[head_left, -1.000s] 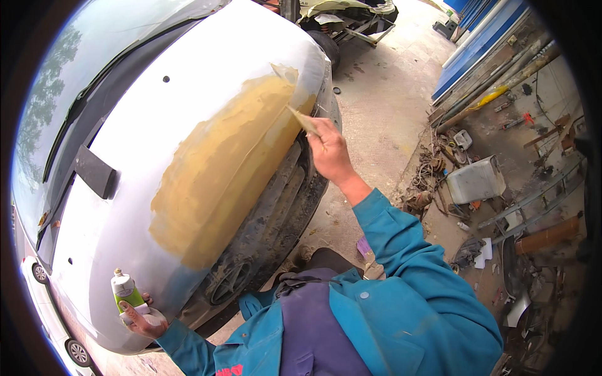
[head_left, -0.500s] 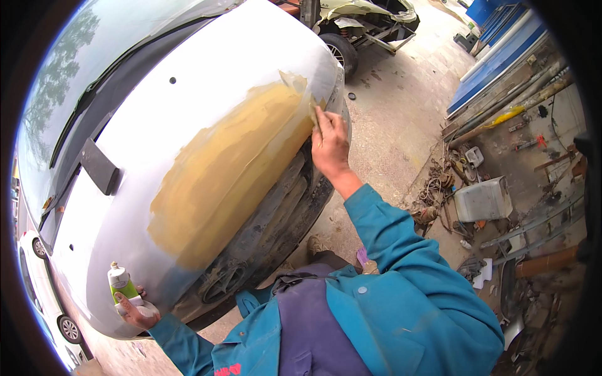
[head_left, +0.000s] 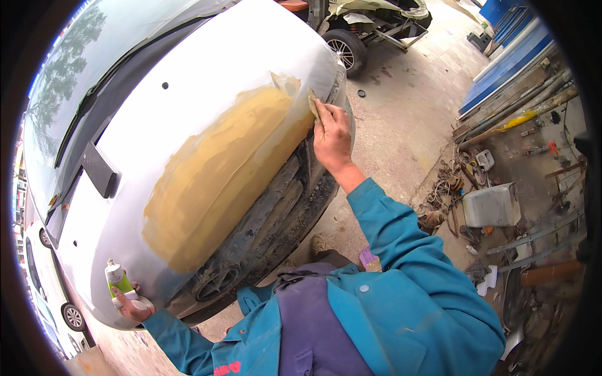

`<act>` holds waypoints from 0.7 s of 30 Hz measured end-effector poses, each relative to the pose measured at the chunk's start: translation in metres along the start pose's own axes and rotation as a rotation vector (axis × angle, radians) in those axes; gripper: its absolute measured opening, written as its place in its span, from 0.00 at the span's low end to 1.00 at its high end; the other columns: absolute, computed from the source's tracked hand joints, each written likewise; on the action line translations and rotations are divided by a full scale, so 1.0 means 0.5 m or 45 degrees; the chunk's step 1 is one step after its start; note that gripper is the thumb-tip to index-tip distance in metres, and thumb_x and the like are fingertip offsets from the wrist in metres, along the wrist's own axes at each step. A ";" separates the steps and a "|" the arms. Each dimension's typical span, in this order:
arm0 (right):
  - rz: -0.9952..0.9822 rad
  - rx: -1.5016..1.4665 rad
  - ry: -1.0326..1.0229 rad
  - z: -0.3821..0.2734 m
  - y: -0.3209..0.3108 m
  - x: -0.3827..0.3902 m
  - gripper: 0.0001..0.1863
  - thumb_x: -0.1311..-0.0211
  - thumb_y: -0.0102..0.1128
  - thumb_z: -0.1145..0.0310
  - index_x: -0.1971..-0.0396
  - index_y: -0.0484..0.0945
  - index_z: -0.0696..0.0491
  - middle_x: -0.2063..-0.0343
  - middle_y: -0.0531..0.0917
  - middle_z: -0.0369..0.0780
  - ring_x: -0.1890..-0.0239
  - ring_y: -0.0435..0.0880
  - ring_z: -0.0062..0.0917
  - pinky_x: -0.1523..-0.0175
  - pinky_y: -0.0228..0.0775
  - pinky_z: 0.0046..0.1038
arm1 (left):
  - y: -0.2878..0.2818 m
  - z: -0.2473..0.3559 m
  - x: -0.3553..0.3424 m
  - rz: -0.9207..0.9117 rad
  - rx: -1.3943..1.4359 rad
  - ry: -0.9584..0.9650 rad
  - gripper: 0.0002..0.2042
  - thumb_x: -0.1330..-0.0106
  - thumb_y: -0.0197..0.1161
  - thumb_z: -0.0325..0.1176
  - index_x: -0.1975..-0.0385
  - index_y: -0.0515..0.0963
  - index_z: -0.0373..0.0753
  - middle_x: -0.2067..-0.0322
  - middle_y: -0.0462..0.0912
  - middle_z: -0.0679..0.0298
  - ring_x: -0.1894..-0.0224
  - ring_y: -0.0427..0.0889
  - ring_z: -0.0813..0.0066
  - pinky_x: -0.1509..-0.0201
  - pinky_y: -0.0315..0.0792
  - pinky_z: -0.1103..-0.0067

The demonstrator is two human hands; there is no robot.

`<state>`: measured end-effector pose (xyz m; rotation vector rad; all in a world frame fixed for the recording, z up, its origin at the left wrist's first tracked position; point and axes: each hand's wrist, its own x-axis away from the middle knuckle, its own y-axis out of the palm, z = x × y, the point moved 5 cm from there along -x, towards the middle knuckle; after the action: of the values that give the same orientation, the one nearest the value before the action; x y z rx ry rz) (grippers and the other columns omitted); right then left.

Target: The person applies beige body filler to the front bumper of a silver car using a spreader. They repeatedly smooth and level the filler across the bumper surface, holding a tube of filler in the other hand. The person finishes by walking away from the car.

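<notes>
A white car hood (head_left: 207, 69) carries a wide patch of tan putty (head_left: 207, 182), streaked and uneven, with a ragged tip at its far end. Pinched in my right hand (head_left: 332, 138) is a thin putty spreader (head_left: 313, 103), its blade at the hood's front edge beside the patch's far end. My left hand (head_left: 132, 307), at the hood's near left corner, is wrapped round a green and white tube (head_left: 118, 279) with a pale cap pointing up. Something whitish shows under those fingers; I cannot make out what it is.
Below the hood edge, the car's dark front opening (head_left: 251, 232) is exposed. A partly stripped car (head_left: 376, 31) stands beyond. To the right lie a whitish plastic container (head_left: 492, 205), tangled scrap (head_left: 445, 188) and blue panels (head_left: 501, 69). A white car (head_left: 47, 269) is parked at left.
My right hand and the spreader have shifted slightly toward the far end of the hood's front edge. My left hand still holds the tube, and the view has turned a little.
</notes>
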<state>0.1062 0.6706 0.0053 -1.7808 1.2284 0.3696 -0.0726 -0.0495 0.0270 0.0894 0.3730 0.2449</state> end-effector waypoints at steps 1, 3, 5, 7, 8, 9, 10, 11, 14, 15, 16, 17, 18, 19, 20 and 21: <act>-0.018 -0.035 -0.036 -0.016 -0.006 0.017 0.26 0.23 0.66 0.79 0.28 0.88 0.55 0.42 0.86 0.43 0.40 0.84 0.44 0.33 0.82 0.44 | -0.003 0.000 0.002 0.021 -0.003 -0.008 0.28 0.12 0.70 0.48 0.29 0.80 0.28 0.43 0.94 0.46 0.63 0.89 0.65 0.60 0.80 0.75; -0.066 -0.076 -0.067 -0.046 -0.024 0.051 0.26 0.23 0.67 0.79 0.28 0.88 0.56 0.42 0.86 0.44 0.40 0.84 0.43 0.34 0.83 0.43 | 0.000 -0.002 -0.001 0.026 -0.012 -0.014 0.28 0.12 0.70 0.48 0.28 0.80 0.28 0.43 0.94 0.45 0.63 0.89 0.65 0.60 0.80 0.75; -0.133 -0.238 -0.036 -0.058 -0.045 0.066 0.25 0.22 0.67 0.79 0.29 0.89 0.55 0.42 0.88 0.46 0.39 0.87 0.45 0.33 0.84 0.42 | 0.004 -0.002 0.000 0.019 -0.013 -0.023 0.26 0.11 0.67 0.47 0.29 0.80 0.29 0.42 0.95 0.47 0.63 0.88 0.68 0.60 0.79 0.76; -0.221 -0.475 0.009 -0.055 -0.059 0.064 0.24 0.22 0.67 0.79 0.30 0.90 0.54 0.42 0.89 0.47 0.39 0.88 0.46 0.32 0.84 0.42 | 0.008 -0.005 0.001 0.026 -0.002 -0.019 0.26 0.10 0.66 0.47 0.30 0.81 0.29 0.42 0.95 0.49 0.63 0.87 0.69 0.61 0.78 0.76; -0.175 -0.443 0.043 -0.045 -0.064 0.050 0.22 0.21 0.66 0.79 0.31 0.91 0.53 0.42 0.89 0.48 0.39 0.90 0.45 0.32 0.84 0.42 | 0.008 -0.005 0.002 0.031 0.011 -0.007 0.25 0.10 0.66 0.48 0.30 0.81 0.29 0.42 0.95 0.49 0.63 0.88 0.69 0.61 0.78 0.76; -0.128 -0.350 0.038 -0.033 -0.068 0.031 0.22 0.19 0.65 0.78 0.31 0.90 0.53 0.42 0.89 0.47 0.39 0.89 0.44 0.32 0.84 0.42 | 0.008 -0.005 0.002 0.034 0.015 0.001 0.25 0.10 0.66 0.48 0.31 0.82 0.29 0.42 0.95 0.49 0.63 0.88 0.69 0.61 0.79 0.76; -0.125 -0.308 0.077 -0.018 -0.064 0.008 0.22 0.18 0.64 0.77 0.30 0.90 0.53 0.42 0.89 0.46 0.39 0.89 0.45 0.32 0.84 0.42 | 0.008 -0.005 0.002 0.028 0.032 0.005 0.26 0.11 0.67 0.48 0.30 0.82 0.29 0.43 0.95 0.48 0.64 0.88 0.68 0.61 0.79 0.75; -0.126 -0.271 0.120 -0.004 -0.057 -0.014 0.22 0.18 0.63 0.76 0.29 0.89 0.52 0.42 0.89 0.46 0.39 0.89 0.45 0.32 0.84 0.43 | 0.009 -0.006 0.002 0.021 0.040 0.005 0.26 0.11 0.68 0.48 0.30 0.82 0.29 0.44 0.95 0.47 0.64 0.88 0.67 0.61 0.80 0.75; -0.104 -0.129 0.005 0.003 -0.029 -0.071 0.23 0.18 0.63 0.74 0.28 0.88 0.52 0.41 0.87 0.45 0.38 0.87 0.46 0.32 0.83 0.44 | 0.005 -0.005 0.005 0.054 0.016 0.007 0.26 0.12 0.70 0.47 0.31 0.82 0.28 0.44 0.96 0.46 0.65 0.89 0.66 0.62 0.81 0.74; -0.102 -0.088 -0.029 -0.005 -0.020 -0.072 0.24 0.19 0.64 0.74 0.28 0.87 0.51 0.40 0.87 0.45 0.37 0.86 0.46 0.31 0.83 0.45 | 0.004 -0.006 0.007 0.073 -0.005 0.004 0.26 0.12 0.71 0.47 0.32 0.82 0.28 0.44 0.96 0.46 0.65 0.89 0.66 0.62 0.81 0.74; -0.111 -0.042 -0.038 -0.014 -0.008 -0.072 0.24 0.20 0.64 0.75 0.28 0.87 0.51 0.40 0.86 0.44 0.37 0.85 0.46 0.30 0.82 0.45 | 0.004 -0.007 0.009 0.075 0.002 0.000 0.26 0.12 0.71 0.47 0.32 0.82 0.28 0.46 0.96 0.46 0.65 0.89 0.66 0.62 0.81 0.74; -0.124 0.010 -0.044 -0.024 0.003 -0.074 0.25 0.21 0.64 0.75 0.27 0.87 0.51 0.39 0.86 0.44 0.36 0.84 0.46 0.30 0.82 0.45 | 0.004 -0.008 0.011 0.077 0.003 -0.005 0.26 0.13 0.71 0.47 0.33 0.82 0.28 0.47 0.95 0.47 0.65 0.89 0.66 0.62 0.81 0.74; -0.146 0.014 -0.030 -0.036 0.010 -0.064 0.28 0.24 0.64 0.77 0.27 0.86 0.53 0.39 0.84 0.43 0.36 0.82 0.46 0.29 0.81 0.45 | 0.005 -0.008 0.013 0.055 0.005 0.001 0.26 0.13 0.72 0.47 0.33 0.82 0.27 0.49 0.95 0.47 0.65 0.90 0.66 0.62 0.81 0.74; -0.132 0.020 -0.096 -0.056 0.010 -0.051 0.29 0.26 0.64 0.78 0.26 0.86 0.54 0.39 0.84 0.44 0.36 0.81 0.46 0.29 0.80 0.45 | 0.001 -0.008 0.014 0.085 -0.010 -0.007 0.26 0.13 0.72 0.47 0.34 0.82 0.27 0.52 0.95 0.48 0.65 0.90 0.66 0.62 0.81 0.74; -0.137 0.039 -0.133 -0.075 0.008 -0.031 0.30 0.27 0.64 0.79 0.26 0.86 0.55 0.39 0.84 0.44 0.37 0.81 0.45 0.30 0.80 0.45 | -0.001 -0.009 0.016 0.090 -0.022 -0.004 0.26 0.13 0.72 0.47 0.34 0.83 0.27 0.54 0.94 0.49 0.65 0.90 0.66 0.62 0.81 0.74; -0.143 0.064 -0.161 -0.094 0.003 -0.008 0.31 0.29 0.64 0.79 0.26 0.86 0.56 0.40 0.84 0.44 0.37 0.81 0.45 0.30 0.80 0.45 | -0.001 -0.011 0.017 0.077 -0.034 0.007 0.26 0.13 0.72 0.48 0.35 0.83 0.26 0.56 0.93 0.49 0.65 0.90 0.66 0.62 0.81 0.74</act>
<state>0.0920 0.6350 0.0324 -1.7475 1.0356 0.3774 -0.0669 -0.0475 0.0191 0.0740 0.3729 0.3095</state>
